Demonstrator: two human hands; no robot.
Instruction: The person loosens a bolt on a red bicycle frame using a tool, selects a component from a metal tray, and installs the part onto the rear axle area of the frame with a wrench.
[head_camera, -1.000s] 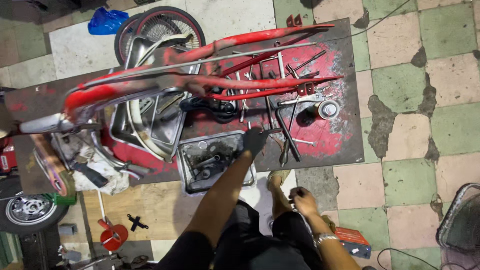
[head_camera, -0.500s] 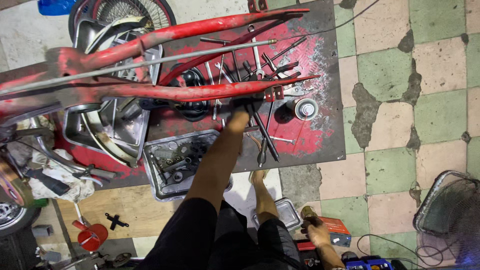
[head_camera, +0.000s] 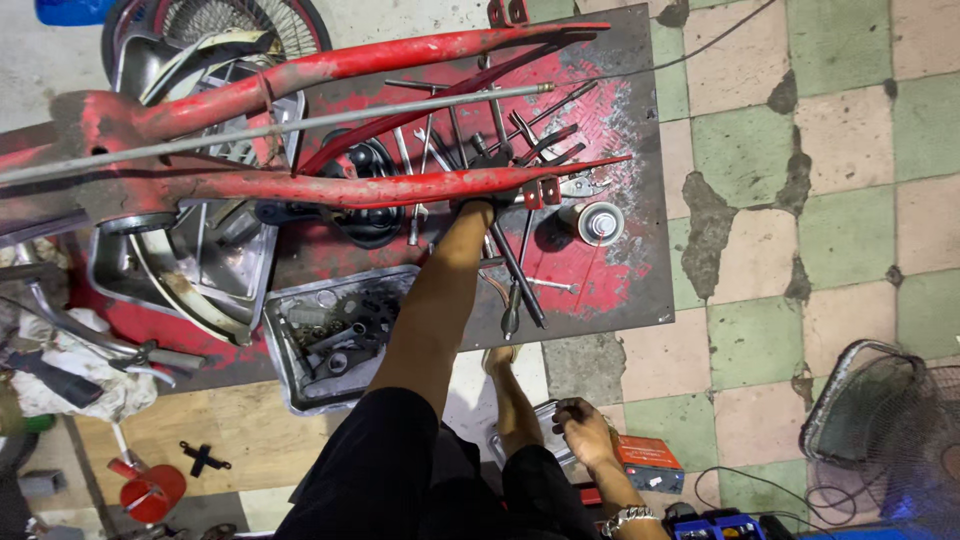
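My right hand (head_camera: 585, 432) is low in the view, fingers curled at the edge of a small silver tray (head_camera: 528, 440) on the floor. Whether it grips anything I cannot tell. A metal bracelet (head_camera: 625, 520) is on that wrist. My left hand is out of view. A bare limb (head_camera: 440, 300), seemingly my left leg, stretches from black shorts (head_camera: 400, 470) onto a dark steel plate (head_camera: 640, 270). Its end is hidden under a red bicycle frame (head_camera: 400, 185). My other foot (head_camera: 497, 357) rests just below the plate.
Spanners and rods (head_camera: 520, 260) and a spray can (head_camera: 600, 222) lie on the plate. A metal pan of small parts (head_camera: 330, 340) sits left of the limb, a chrome mudguard (head_camera: 190, 290) beyond it. A red box (head_camera: 645, 462), a fan cage (head_camera: 880, 430) and cables are at right.
My right hand has dropped from beside my foot to the silver tray near the red box. The outstretched limb has reached further up the plate, under the red frame tube.
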